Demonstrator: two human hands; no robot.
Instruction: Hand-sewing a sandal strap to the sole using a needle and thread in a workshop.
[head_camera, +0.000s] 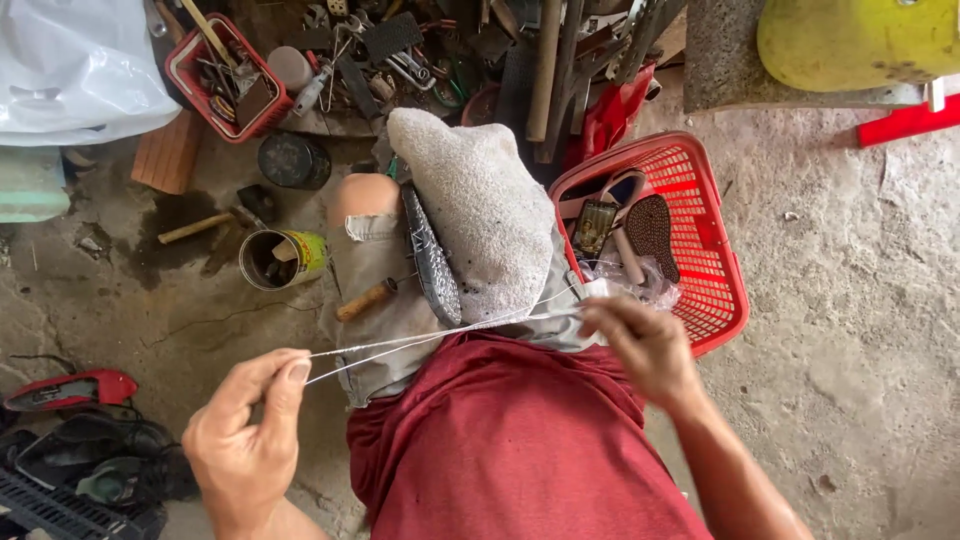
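Observation:
A white thread (440, 335) is stretched taut across my lap between both hands. My left hand (248, 430) pinches its left end between thumb and forefinger. My right hand (640, 345) grips the other end, beside a small white spool. On my lap lies a grey shoe sole (432, 255) under a pale speckled cloth (480, 210). A wooden-handled awl (366, 299) rests on my thigh, on the grey shorts.
A red plastic basket (715, 230) with shoe parts stands at my right. An open tin can (280, 258), a round dark tin (293, 160) and a red tool tray (228, 78) sit on the concrete ahead. Shoes (70, 390) lie at the lower left.

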